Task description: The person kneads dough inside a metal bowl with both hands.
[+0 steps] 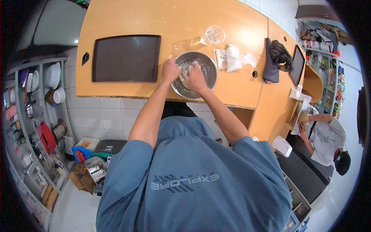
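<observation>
Dough (pixel 185 72) lies in the bowl (pixel 210 75), near the front edge of the table (pixel 127 19). Left hand (pixel 171 70) clamps its rim (pixel 196 52); right hand (pixel 196 79) touches dough, grip unclear. Narrow gap to the tray (pixel 126 58); table stretches wider beyond.

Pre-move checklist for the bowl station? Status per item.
1. Bowl steadied: ok, left hand is at the rim of the metal bowl.
2. Right hand on the dough: ok, inside the bowl.
3. Bowl well back from table edge: not ok, it sits close to the near edge of the wooden table.
4. Dark tray apart from bowl: ok, gap visible.
5. Dough evenly mixed: cannot tell, hands partly cover it.
</observation>
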The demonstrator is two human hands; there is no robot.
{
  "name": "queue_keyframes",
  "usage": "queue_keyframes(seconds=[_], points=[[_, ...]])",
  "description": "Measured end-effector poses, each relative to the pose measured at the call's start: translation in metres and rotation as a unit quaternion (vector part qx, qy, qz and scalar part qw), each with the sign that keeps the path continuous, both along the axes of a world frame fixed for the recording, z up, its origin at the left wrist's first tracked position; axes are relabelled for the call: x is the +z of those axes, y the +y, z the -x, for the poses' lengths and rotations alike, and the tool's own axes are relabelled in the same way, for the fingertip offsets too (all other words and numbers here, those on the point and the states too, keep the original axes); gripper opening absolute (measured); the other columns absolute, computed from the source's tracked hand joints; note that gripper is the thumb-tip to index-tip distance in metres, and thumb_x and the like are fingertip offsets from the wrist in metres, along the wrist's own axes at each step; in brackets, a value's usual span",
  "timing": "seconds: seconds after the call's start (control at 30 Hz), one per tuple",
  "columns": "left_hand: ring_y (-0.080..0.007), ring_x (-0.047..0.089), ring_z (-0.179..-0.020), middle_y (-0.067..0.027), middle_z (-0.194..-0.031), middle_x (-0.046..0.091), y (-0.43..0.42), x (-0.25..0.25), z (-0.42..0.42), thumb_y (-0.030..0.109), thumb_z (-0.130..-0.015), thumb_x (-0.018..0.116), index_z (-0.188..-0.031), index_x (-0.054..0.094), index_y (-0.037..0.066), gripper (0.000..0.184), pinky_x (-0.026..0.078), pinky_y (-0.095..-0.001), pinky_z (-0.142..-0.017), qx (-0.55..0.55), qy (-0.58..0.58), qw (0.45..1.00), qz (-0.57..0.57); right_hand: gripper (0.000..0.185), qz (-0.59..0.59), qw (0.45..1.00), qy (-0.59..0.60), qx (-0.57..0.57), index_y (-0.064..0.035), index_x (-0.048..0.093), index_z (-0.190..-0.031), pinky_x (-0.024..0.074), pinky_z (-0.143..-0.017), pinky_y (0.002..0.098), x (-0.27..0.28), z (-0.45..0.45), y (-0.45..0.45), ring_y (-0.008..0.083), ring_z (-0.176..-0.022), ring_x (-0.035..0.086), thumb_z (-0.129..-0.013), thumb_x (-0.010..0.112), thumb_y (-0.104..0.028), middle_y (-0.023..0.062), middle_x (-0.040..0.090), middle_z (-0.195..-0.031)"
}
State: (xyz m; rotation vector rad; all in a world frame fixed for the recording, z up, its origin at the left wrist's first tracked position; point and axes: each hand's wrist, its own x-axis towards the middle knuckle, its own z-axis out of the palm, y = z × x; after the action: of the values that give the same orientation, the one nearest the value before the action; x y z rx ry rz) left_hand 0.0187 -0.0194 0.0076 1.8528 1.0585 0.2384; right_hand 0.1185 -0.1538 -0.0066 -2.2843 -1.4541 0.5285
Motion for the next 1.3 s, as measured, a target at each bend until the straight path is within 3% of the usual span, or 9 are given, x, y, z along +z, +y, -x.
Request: queue_keyframes(seconds=[0.13, 0.23, 0.33, 0.53, 0.73, 0.93, 1.0, 1.2, 1.3], points=[[-0.0451, 0.068, -0.100, -0.0288, -0.102, 0.070, 0.003, 0.007, 0.000, 0.007, -0.079, 0.057, -0.112, 0.069, 0.000, 0.036, 0.053, -0.0510, -0.091, -0.014, 0.030, 0.999, 0.015, 0.046, 0.043, 0.996, 0.074, 0.013, 0.0091, 0.055, -0.110, 0.0465, -0.096, 0.0536, 0.025, 0.000, -0.001, 0.0505, -0.111, 0.054, -0.088, 0.070, -0.028, 0.0314, 0.050, -0.121], [-0.0453, 0.068, -0.099, -0.0289, -0.101, 0.070, 0.004, 0.007, 0.001, 0.007, -0.079, 0.057, -0.110, 0.069, -0.001, 0.034, 0.053, -0.0506, -0.090, -0.017, 0.014, 0.999, 0.027, 0.053, -0.039, 0.999, -0.005, 0.017, 0.0075, 0.054, -0.116, 0.0466, -0.098, 0.0529, 0.011, 0.007, -0.014, 0.0491, -0.113, 0.055, -0.085, 0.072, -0.032, 0.0326, 0.052, -0.122], [-0.0458, 0.068, -0.097, -0.0292, -0.099, 0.070, 0.004, 0.007, 0.000, 0.007, -0.079, 0.057, -0.109, 0.069, -0.001, 0.033, 0.053, -0.0509, -0.089, -0.016, 0.016, 0.999, 0.025, 0.063, 0.056, 0.997, -0.006, 0.043, 0.0099, 0.054, -0.127, 0.0475, -0.100, 0.0537, -0.001, 0.004, -0.016, 0.0484, -0.118, 0.057, -0.086, 0.074, -0.033, 0.0395, 0.054, -0.128], [-0.0468, 0.068, -0.093, -0.0306, -0.096, 0.070, 0.003, -0.002, -0.002, 0.005, -0.078, 0.056, -0.109, 0.069, -0.001, 0.034, 0.053, -0.0509, -0.087, -0.009, 0.020, 1.000, 0.005, 0.056, 0.116, 0.993, -0.016, -0.014, 0.0056, 0.058, -0.114, 0.0541, -0.085, 0.0538, -0.010, 0.009, 0.002, 0.0467, -0.097, 0.066, -0.083, 0.076, -0.038, 0.0308, 0.067, -0.102], [-0.0469, 0.068, -0.094, -0.0320, -0.096, 0.069, 0.005, -0.004, 0.000, 0.004, -0.077, 0.056, -0.111, 0.068, -0.005, 0.037, 0.053, -0.0500, -0.086, -0.016, 0.013, 0.999, 0.029, 0.035, 0.163, 0.984, -0.044, -0.054, -0.0010, 0.059, -0.103, 0.0557, -0.075, 0.0526, -0.004, 0.008, 0.016, 0.0412, -0.090, 0.070, -0.090, 0.067, -0.032, 0.0246, 0.068, -0.098], [-0.0466, 0.068, -0.094, -0.0313, -0.095, 0.069, 0.003, 0.003, -0.001, 0.004, -0.077, 0.057, -0.108, 0.068, -0.004, 0.034, 0.053, -0.0507, -0.085, -0.009, 0.015, 1.000, 0.014, 0.039, 0.191, 0.976, -0.011, -0.099, -0.0028, 0.061, -0.105, 0.0559, -0.074, 0.0529, -0.010, -0.002, 0.032, 0.0419, -0.086, 0.071, -0.090, 0.066, -0.038, 0.0212, 0.071, -0.096], [-0.0481, 0.067, -0.092, -0.0315, -0.092, 0.069, 0.004, 0.010, 0.000, 0.004, -0.074, 0.058, -0.099, 0.068, -0.004, 0.028, 0.053, -0.0518, -0.084, 0.007, -0.003, 1.000, 0.030, 0.043, 0.181, 0.978, 0.000, -0.105, -0.0017, 0.062, -0.108, 0.0557, -0.076, 0.0528, -0.009, -0.003, 0.030, 0.0421, -0.090, 0.070, -0.089, 0.067, -0.040, 0.0235, 0.071, -0.099], [-0.0477, 0.067, -0.091, -0.0311, -0.092, 0.069, 0.003, 0.010, -0.001, 0.005, -0.073, 0.059, -0.097, 0.069, -0.004, 0.027, 0.054, -0.0504, -0.082, 0.009, -0.011, 0.999, 0.038, 0.056, 0.046, 0.993, 0.000, -0.107, 0.0025, 0.061, -0.116, 0.0549, -0.081, 0.0523, 0.006, 0.004, 0.011, 0.0445, -0.100, 0.067, -0.088, 0.070, -0.045, 0.0299, 0.068, -0.104], [-0.0444, 0.068, -0.100, -0.0284, -0.101, 0.071, 0.005, 0.010, -0.002, 0.007, -0.079, 0.057, -0.111, 0.069, 0.000, 0.034, 0.053, -0.0494, -0.089, -0.030, 0.045, 0.998, 0.031, 0.058, 0.031, 0.993, -0.001, -0.110, 0.0017, 0.056, -0.122, 0.0552, -0.081, 0.0522, 0.023, 0.006, 0.008, 0.0446, -0.102, 0.066, -0.088, 0.072, -0.042, 0.0293, 0.065, -0.111]])
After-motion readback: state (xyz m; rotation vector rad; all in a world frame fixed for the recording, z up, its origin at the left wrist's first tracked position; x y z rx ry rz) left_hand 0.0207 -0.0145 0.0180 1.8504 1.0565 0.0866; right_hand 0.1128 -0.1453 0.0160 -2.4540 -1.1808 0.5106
